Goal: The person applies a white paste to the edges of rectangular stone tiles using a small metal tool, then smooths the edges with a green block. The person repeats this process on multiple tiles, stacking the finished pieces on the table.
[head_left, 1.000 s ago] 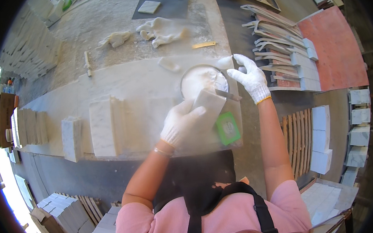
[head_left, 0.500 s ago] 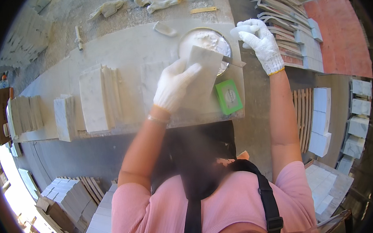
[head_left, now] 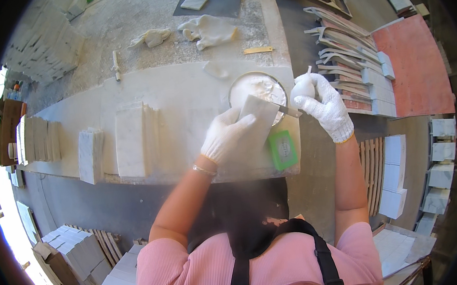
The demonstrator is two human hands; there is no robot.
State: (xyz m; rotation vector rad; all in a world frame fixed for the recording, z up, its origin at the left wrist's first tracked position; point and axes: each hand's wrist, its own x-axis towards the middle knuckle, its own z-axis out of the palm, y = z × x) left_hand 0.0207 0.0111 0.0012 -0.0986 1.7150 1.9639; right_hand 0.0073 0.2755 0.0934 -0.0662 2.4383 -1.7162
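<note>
My left hand [head_left: 222, 135], in a white knit glove, grips a thin pale marble tile [head_left: 261, 114] by its left side, tilted over the near edge of a round bowl [head_left: 233, 84] of white paste or powder. A flat metal blade [head_left: 291, 111], perhaps a putty knife, sticks out from the bowl's right side, partly hidden by the tile. Right of the bowl, my gloved right hand [head_left: 329, 109] closes round a white squeeze bulb [head_left: 303, 87] with a thin nozzle pointing up. Close below the tile lies a green box [head_left: 283, 150].
Marble tiles [head_left: 131, 141] stand in stacks along the left of the worktable. Spare gloves [head_left: 207, 31], a yellow strip [head_left: 258, 50] and a white tube [head_left: 116, 65] lie farther back. Strapped tile stacks [head_left: 381, 84] and a red board [head_left: 414, 66] are at the right.
My view has shifted, so the table sits lower in the picture. My right hand has turned, bringing the bulb's nozzle upright. The tile stays in my left hand.
</note>
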